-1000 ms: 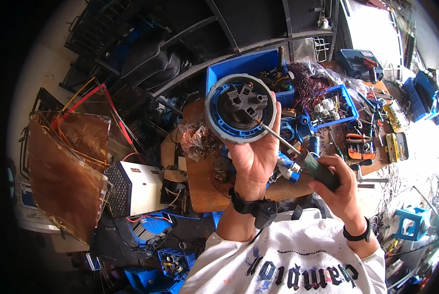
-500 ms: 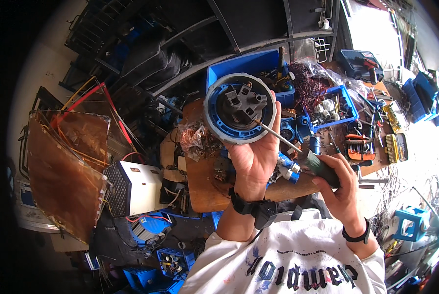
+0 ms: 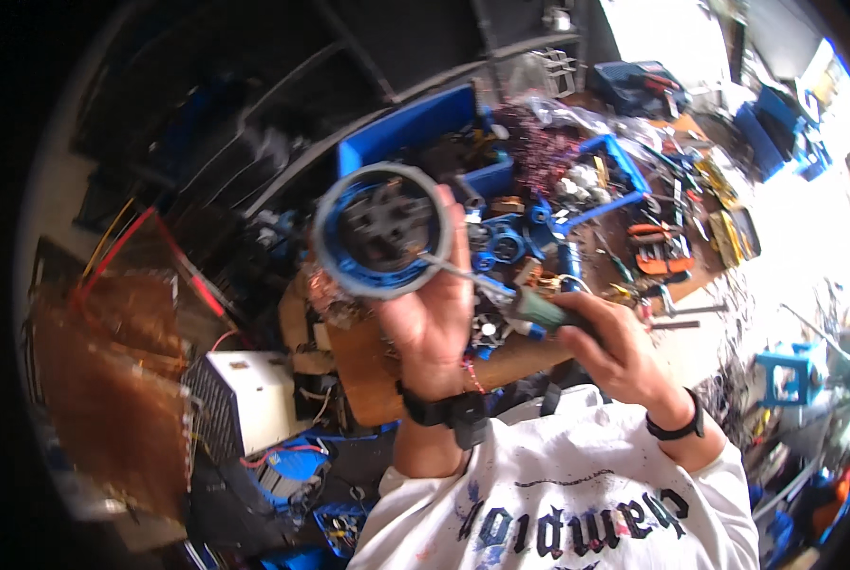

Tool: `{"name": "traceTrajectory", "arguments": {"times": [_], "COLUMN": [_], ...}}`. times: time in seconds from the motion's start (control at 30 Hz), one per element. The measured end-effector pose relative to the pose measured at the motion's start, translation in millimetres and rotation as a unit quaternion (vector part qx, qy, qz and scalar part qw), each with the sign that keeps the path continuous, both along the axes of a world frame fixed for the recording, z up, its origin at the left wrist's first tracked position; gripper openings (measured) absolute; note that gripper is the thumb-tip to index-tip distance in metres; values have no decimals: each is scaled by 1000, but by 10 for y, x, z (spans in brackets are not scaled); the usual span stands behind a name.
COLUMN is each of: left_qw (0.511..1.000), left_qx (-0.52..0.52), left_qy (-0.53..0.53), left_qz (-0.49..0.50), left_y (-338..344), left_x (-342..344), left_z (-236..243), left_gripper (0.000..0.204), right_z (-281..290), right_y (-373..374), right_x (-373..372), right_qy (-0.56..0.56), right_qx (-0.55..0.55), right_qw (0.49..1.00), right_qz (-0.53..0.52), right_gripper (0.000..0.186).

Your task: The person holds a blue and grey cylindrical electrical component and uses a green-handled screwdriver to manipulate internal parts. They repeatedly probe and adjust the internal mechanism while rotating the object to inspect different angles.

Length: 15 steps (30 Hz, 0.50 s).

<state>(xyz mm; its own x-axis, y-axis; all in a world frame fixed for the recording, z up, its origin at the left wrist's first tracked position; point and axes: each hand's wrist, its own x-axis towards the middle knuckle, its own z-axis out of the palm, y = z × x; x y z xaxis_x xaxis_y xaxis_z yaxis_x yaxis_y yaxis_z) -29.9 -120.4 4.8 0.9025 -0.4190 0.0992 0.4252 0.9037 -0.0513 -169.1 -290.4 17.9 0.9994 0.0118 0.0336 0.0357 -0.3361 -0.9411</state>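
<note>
Above the workbench, my left hand (image 3: 432, 328) is closed around a round grey-and-blue housing (image 3: 384, 228), gripping it from below and from the right side. Its open face is turned up and shows a dark insert with blocky terminals, blurred by motion. My right hand (image 3: 617, 350) grips a screwdriver (image 3: 542, 310) by its dull green handle. The thin shaft points left into the housing, its tip at the lower right part of the insert; whether it sits in a screw cannot be made out.
The wooden workbench (image 3: 363, 366) carries a blue bin (image 3: 357, 152), a blue tray (image 3: 636, 178) of small parts, a reddish wire tangle (image 3: 548, 142), and orange-handled tools (image 3: 667, 261). A white metal box (image 3: 254, 399) and brown sheets (image 3: 112, 380) stand at left; a blue stool (image 3: 791, 375) at right.
Both hands, with the housing and screwdriver, have shifted left in the picture. The whole scene has also slid left and blurred as my head turned. The screwdriver tip stays at the insert.
</note>
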Motion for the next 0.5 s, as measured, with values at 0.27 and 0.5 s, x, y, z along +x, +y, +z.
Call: {"name": "traceTrajectory", "arguments": {"times": [0.27, 0.5], "left_qw": [999, 993], "left_qx": [31, 72], "left_qy": [-13, 85], "left_qz": [-17, -37], "left_y": [-57, -159], "left_x": [46, 31], "left_z": [-523, -937], "left_gripper": [60, 52], "right_z": [-513, -702], "right_y": [-6, -74], "right_x": [34, -4], "right_qy": [-76, 4], "right_qx": [-55, -78], "right_qw": [993, 995], "right_qz": [-68, -69], "right_gripper": [37, 33]}}
